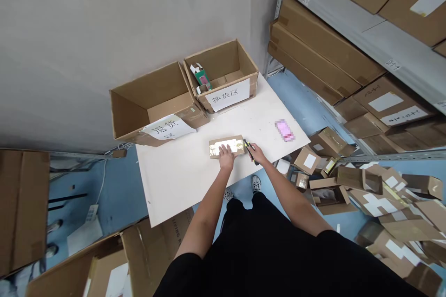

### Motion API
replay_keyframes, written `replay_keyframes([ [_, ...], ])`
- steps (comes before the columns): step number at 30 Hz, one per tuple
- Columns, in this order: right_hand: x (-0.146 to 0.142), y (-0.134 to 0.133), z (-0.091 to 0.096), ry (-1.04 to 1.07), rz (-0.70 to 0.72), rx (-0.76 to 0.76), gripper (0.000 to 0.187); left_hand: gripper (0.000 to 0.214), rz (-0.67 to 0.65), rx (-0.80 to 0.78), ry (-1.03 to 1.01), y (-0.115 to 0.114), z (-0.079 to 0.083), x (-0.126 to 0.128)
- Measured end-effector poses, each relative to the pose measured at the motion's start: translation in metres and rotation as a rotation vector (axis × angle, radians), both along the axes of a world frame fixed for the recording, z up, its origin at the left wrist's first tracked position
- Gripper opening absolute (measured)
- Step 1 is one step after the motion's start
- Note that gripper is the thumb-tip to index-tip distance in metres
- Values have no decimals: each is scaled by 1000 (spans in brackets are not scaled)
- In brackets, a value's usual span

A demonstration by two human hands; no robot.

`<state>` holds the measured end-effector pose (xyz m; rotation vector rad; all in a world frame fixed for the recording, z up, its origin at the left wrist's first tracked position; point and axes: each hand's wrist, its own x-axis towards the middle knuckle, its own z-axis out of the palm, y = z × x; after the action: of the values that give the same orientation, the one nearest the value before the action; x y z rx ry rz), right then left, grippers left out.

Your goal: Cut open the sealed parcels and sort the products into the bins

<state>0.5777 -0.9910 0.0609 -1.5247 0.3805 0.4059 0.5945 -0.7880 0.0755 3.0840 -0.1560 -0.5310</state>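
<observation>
A small cardboard box (213,148) with a white label and shiny tape lies on the white table (170,176). My left hand (226,155) rests on top of it, fingers spread over the label. In my right hand (257,153) is a black and yellow utility knife (247,145), its front end at the box's right edge. I cannot make out the blade.
Two open cartons with handwritten signs stand along the back: a left carton (130,118) and a right carton (247,62) holding a green box (202,78). A pixelated pink item (285,130) lies at right. Beyond are shelves (334,7) and piled boxes (376,195).
</observation>
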Motion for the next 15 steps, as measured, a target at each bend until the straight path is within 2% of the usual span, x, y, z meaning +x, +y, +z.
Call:
replay_keyframes([
  [4, 10, -3, 4, -19, 64, 7, 30, 80, 0, 38, 39, 1, 5, 12],
  [10, -16, -23, -3, -30, 232, 8, 29, 83, -13, 76, 129, 0, 18, 29],
  [12, -20, -26, -10, -8, 150, -37, 29, 81, -23, 62, 146, 3, 23, 35],
  [15, -8, -29, -23, 82, -101, -237, 33, 69, -40, 8, 150, 16, 33, 51],
])
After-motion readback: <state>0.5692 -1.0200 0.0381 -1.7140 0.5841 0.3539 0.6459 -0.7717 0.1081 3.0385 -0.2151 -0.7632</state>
